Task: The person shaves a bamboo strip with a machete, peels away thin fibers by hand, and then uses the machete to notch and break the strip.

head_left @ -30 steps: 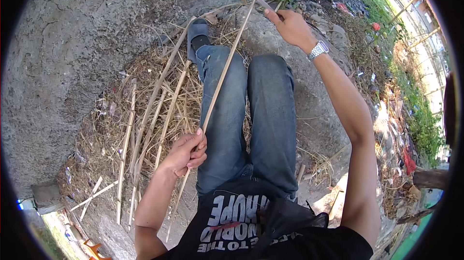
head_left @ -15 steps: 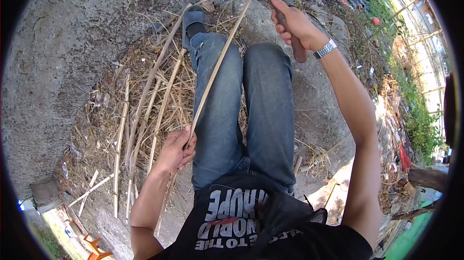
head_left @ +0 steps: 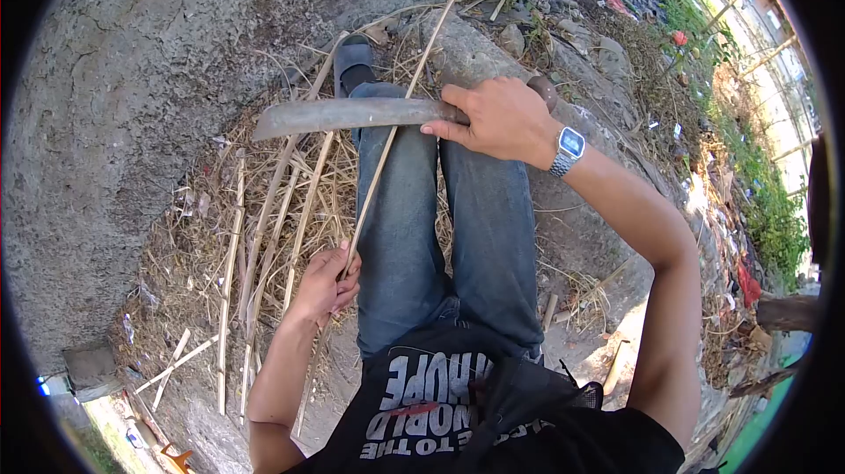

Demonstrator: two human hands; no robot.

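Note:
A long, thin bamboo strip (head_left: 378, 170) slants across my left thigh and up past my knees, its far end near the green plants. My left hand (head_left: 330, 285) has its fingers closed round the strip's near part. The handle of a machete is in my right hand (head_left: 509, 120), its dark rounded butt showing beyond the knuckles. The wide, worn machete blade (head_left: 352, 115) points left, lying across the strip in this view above my knees. My jeans-clad legs (head_left: 488, 227) stretch forward under both.
Several split bamboo sticks (head_left: 231, 289) lie on dry straw left of my legs. A rough grey wall (head_left: 106, 122) rises beyond them. On the right are a large rock (head_left: 576, 210), litter and green weeds (head_left: 770, 227). An orange object (head_left: 176, 456) stands at the lower left.
My right hand has swung the machete down and left, from pointing up and away to lying level across the strip. My left hand keeps its hold on the strip, nearly unmoved.

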